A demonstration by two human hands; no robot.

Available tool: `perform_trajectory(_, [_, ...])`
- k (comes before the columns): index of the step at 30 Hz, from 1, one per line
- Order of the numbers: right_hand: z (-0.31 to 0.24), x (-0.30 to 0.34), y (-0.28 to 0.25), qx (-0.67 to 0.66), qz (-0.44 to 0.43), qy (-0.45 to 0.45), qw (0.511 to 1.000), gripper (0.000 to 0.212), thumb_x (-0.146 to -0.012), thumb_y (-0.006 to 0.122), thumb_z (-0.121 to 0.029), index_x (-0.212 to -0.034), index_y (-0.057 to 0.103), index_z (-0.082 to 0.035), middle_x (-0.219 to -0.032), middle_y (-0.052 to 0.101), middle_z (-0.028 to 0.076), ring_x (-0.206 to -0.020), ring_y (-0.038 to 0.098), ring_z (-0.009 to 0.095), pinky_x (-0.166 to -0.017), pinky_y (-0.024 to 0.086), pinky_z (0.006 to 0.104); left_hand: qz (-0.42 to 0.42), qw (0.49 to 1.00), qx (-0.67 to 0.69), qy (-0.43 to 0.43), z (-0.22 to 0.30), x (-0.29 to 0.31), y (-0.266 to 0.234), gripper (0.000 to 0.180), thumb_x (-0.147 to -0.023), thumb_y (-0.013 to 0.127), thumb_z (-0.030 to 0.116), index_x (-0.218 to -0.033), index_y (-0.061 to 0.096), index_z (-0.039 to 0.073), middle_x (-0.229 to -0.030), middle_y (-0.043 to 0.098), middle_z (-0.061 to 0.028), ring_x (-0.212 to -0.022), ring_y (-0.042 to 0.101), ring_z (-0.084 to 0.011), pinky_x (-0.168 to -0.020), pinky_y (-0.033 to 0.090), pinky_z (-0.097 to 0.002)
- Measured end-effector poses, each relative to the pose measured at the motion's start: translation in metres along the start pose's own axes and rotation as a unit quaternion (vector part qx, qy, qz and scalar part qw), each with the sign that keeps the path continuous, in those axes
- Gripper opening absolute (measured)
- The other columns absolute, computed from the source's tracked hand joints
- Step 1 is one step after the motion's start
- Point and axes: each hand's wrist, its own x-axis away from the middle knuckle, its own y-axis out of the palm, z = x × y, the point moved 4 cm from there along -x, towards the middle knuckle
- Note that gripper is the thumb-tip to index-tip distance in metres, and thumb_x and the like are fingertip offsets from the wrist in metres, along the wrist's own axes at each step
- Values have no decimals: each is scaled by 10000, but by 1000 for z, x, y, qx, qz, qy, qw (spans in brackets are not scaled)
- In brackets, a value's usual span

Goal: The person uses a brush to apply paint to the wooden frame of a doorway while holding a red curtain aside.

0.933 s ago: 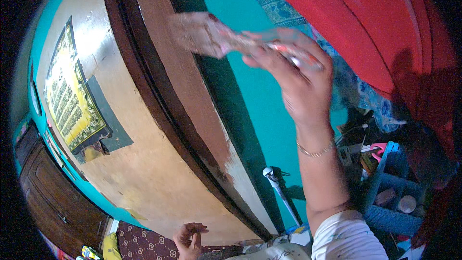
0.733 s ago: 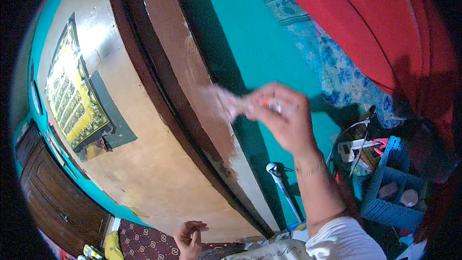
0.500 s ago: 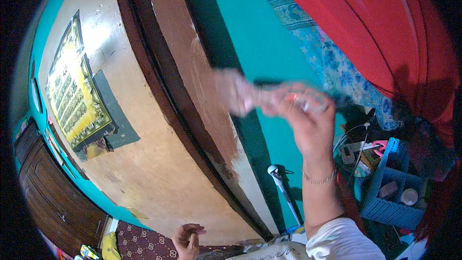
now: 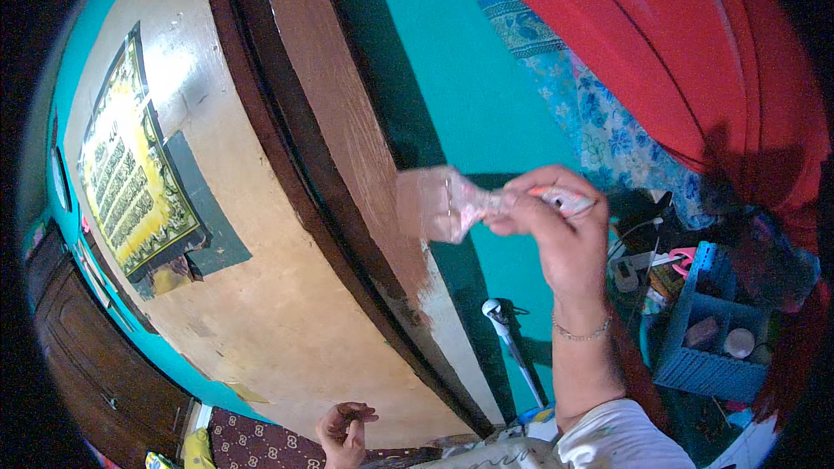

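Observation:
My right hand (image 4: 556,217) grips the handle of a flat, paint-smeared paintbrush (image 4: 460,204). Its bristles, coated in brown, lie against the edge of the door frame (image 4: 334,100) or just in front of it. Brown paint covers the upper part of this frame board, with streaky marks near the brush. Lower down, the board shows a pale bare strip (image 4: 456,321) below a ragged brown edge. My left hand (image 4: 346,432) hangs low beside the cream door (image 4: 287,330), holding nothing. Its fingers are loosely bent, apart from the thumb, with brown stains on the tips.
A turquoise wall (image 4: 473,104) adjoins the frame, with a white-handled rod (image 4: 504,339) leaning there. At right hang a red curtain (image 4: 695,43) and blue floral cloth (image 4: 608,113), above a blue basket (image 4: 695,365). A yellow poster (image 4: 143,165) is on the door; a dark wooden cabinet (image 4: 95,356) stands far left.
My right hand has moved the paintbrush slightly down along the frame, and streaky brown paint shows above it. My left hand has barely shifted.

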Motion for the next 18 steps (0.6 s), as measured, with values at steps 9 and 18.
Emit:
perform_trajectory(9, [-19,-77,49,-65,9,-154,986,68,-822,663,-34,-799,628,20,-715,632,41,-613,606,103,-544,487,223,-3,1000,10,-15,16,-11,30,186,-833,420,-108,-969,544,-76,-904,620,-175,-824,658,-260,-758,564,-405])
perform_trajectory(18, [37,76,-34,179,-62,99,977,45,-780,666,17,-797,636,-11,-759,638,51,-709,591,97,-634,472,244,-6,999,-12,-29,12,-11,17,173,-852,415,-71,-956,553,-76,-887,630,-155,-813,660,-245,-758,563,-380])
